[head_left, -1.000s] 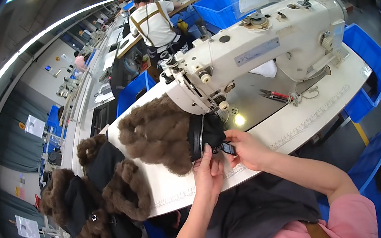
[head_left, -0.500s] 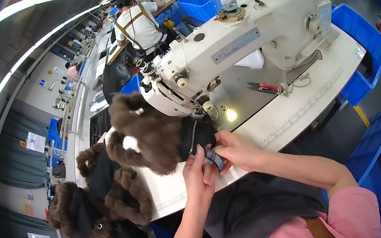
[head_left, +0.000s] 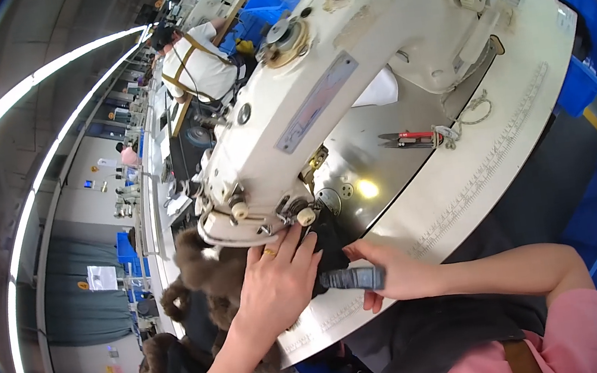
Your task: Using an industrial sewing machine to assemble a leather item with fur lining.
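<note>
A white sewing machine [head_left: 317,101] stands over a piece of black fabric [head_left: 330,239] joined to brown fur [head_left: 223,272]. My left hand [head_left: 280,279] lies flat on the piece beside the needle area, fingers stretched toward the machine head; a ring shows on one finger. The machine head hides the needle and the fingertips. At the near right edge of the fabric, my right hand [head_left: 400,267] grips the black cloth, thumb above and fingertips below. A grey-blue strip [head_left: 356,278] sticks out from the fabric against this hand.
Red-handled thread snips [head_left: 413,139] lie on the machine bed, tied to a cord. More fur-trimmed pieces [head_left: 160,367] hang at the table's left. A blue bin [head_left: 559,16] stands behind on the right. Another person [head_left: 195,60] sits further off at the back left.
My left hand has left the strip and moved up-left to lie flat beside the needle area. The right hand has shifted slightly right and down. My view has moved closer to the machine.
</note>
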